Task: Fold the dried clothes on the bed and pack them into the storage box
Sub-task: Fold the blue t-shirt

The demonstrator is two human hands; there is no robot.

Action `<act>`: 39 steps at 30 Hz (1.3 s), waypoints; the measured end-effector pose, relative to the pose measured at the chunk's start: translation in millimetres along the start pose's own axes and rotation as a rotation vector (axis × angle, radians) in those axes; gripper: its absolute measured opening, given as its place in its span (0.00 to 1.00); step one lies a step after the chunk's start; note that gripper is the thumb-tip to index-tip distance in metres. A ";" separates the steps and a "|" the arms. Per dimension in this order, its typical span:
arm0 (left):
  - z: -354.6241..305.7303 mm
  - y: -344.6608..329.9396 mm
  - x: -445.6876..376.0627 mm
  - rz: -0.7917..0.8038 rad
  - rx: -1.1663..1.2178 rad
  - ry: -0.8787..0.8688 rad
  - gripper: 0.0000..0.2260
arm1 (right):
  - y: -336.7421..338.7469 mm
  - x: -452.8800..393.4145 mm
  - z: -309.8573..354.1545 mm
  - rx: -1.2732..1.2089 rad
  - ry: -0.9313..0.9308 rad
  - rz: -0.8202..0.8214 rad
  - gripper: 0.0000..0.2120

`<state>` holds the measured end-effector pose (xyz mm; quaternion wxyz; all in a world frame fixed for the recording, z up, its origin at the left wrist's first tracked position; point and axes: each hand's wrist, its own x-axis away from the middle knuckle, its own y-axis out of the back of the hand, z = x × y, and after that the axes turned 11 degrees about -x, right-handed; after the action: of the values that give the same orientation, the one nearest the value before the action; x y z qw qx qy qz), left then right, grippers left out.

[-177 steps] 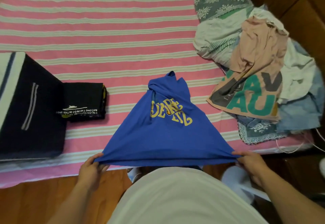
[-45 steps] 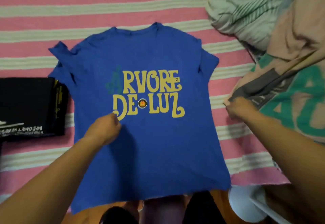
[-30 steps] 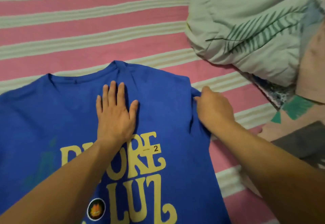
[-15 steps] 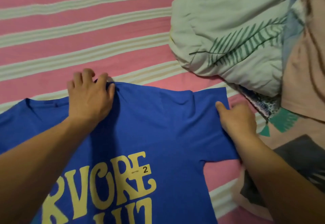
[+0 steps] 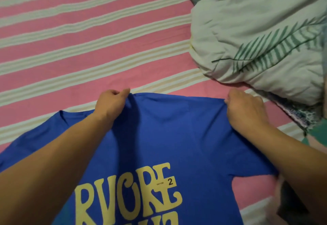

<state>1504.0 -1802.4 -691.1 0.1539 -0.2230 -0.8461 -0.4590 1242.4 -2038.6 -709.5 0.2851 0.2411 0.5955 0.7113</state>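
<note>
Where half a second earlier they lay against the cloth, both hands now pinch the top edge of the blue T-shirt (image 5: pixel 177 136), spread print-up on the striped bed (image 5: pixel 79 39) beside a pile of unfolded laundry (image 5: pixel 256 39). The left hand (image 5: pixel 110 103) grips near the collar, the right hand (image 5: pixel 245 109) the shoulder seam, likely starting the first fold; no storage box is visible.
</note>
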 end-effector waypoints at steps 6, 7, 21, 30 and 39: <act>2.9 -2.0 -10.4 0.012 0.186 0.052 0.07 | -7.3 2.1 1.9 0.050 0.038 0.023 0.04; 6.9 -2.5 -14.3 -0.042 0.204 0.059 0.08 | -7.1 1.1 1.4 0.063 0.015 0.043 0.03; 20.8 -91.1 63.4 -0.063 -0.915 -0.799 0.30 | 23.1 55.3 11.0 -0.228 -0.226 -0.189 0.22; 7.2 -95.2 48.8 0.148 -1.021 -0.655 0.30 | 23.9 81.4 -5.6 -0.807 -0.970 0.112 0.17; 38.5 24.4 151.5 0.467 0.817 0.199 0.16 | 104.2 84.8 87.8 -0.771 0.007 0.371 0.10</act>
<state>1385.2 -1722.4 -623.8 0.4081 -0.2833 -0.8657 -0.0612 1228.8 -1930.8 -591.3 0.2196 0.2175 0.2334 0.9219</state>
